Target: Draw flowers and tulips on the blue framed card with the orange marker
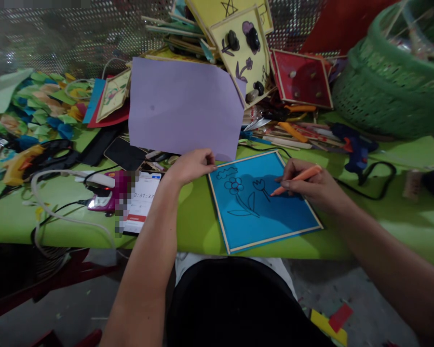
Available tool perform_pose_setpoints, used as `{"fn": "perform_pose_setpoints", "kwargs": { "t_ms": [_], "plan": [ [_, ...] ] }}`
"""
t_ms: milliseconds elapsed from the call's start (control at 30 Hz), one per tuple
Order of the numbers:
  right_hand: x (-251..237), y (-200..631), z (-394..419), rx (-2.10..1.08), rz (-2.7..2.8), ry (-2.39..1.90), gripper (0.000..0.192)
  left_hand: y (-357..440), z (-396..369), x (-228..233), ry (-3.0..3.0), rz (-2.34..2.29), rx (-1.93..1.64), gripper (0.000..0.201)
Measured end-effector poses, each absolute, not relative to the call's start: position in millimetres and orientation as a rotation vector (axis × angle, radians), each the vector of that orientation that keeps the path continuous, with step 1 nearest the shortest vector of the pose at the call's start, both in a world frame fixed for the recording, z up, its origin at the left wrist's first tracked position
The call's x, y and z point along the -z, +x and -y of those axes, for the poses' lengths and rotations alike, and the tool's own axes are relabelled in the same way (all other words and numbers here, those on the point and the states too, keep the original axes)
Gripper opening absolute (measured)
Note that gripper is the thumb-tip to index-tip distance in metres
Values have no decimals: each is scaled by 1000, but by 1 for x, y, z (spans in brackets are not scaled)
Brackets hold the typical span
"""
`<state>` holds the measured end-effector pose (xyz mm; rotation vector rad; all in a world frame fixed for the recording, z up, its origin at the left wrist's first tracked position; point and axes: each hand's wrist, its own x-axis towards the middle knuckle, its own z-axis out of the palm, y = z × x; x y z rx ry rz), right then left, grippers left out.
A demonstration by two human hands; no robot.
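The person is sitting at a green desk (202, 226) and is drawing on a blue board (275, 217) with a thin wooden frame, which is lying flat near the front edge of the desk, a little to the right of the middle. The right hand (307, 185) is holding an orange pen (297, 178); its fingers are closed around the pen, and the tip is touching the board just beside a small tulip drawing. The left hand (191, 166) is resting at the far left corner of the board, with its fingers curled loosely and gripping nothing, as far as I can see.

On the board a cloud, a round flower with stem and leaves, and the tulip are already drawn in black lines. The lower and right parts of the board are still bare, so I am judging the drawing as about half done.

Behind the board a purple sheet of paper (184, 106) is leaning, and a yellow board (244, 53) with stone flowers is standing beside it. A green basket (390, 91) is sitting at the far right, and a phone (142, 202) is lying at the left.
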<state>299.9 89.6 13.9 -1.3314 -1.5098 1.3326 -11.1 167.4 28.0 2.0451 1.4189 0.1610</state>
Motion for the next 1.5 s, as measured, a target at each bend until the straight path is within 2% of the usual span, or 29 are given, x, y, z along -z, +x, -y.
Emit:
{"fn": "perform_pose_setpoints", "kwargs": {
  "t_ms": [167,1067,1500],
  "plan": [
    [-18,297,-89,-1310,1480,-1344,33,-11,-167,-28,2051,-1412,-167,14],
    [-19,300,-88,-1365,1551,-1292,25,-13,-168,-26,2050,-1394,-184,18],
    [-30,304,-76,-1339,1285,-1208,16,-13,-171,-24,2095,-1390,-171,15]
  ]
}}
